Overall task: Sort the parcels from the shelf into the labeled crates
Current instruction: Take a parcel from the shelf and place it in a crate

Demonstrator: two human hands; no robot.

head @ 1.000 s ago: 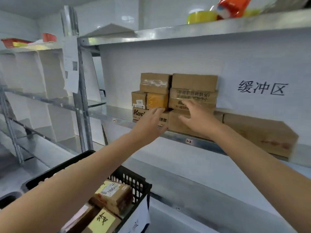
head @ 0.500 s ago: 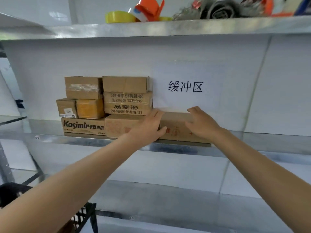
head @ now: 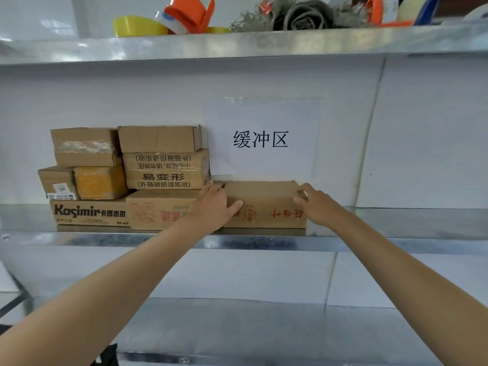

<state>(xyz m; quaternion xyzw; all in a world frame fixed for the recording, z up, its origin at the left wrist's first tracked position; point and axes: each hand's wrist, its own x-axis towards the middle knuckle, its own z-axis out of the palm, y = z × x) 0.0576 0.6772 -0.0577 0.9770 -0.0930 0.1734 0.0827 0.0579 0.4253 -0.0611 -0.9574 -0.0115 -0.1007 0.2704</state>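
A long brown cardboard parcel (head: 264, 199) with red print lies on the metal shelf (head: 369, 243), rightmost of the boxes. My left hand (head: 214, 207) grips its left end, fingers on top and thumb across the front. At its right top corner my right hand (head: 317, 207) holds on with curled fingers. To the left stands a stack of several brown parcels: a Kasimir box (head: 89, 212) at the bottom, a box with black print (head: 165, 167) above, smaller ones (head: 84, 146) at the far left.
A white paper sign (head: 261, 138) hangs on the back wall above the parcel. The upper shelf (head: 237, 44) carries tape rolls and an orange dispenser (head: 190, 11). A lower shelf (head: 237, 326) runs below. A black crate corner (head: 108, 355) shows at the bottom left.
The view has closed in on the shelf. My left hand slid onto the left end of the long parcel, and my right hand moved right to its right top corner.
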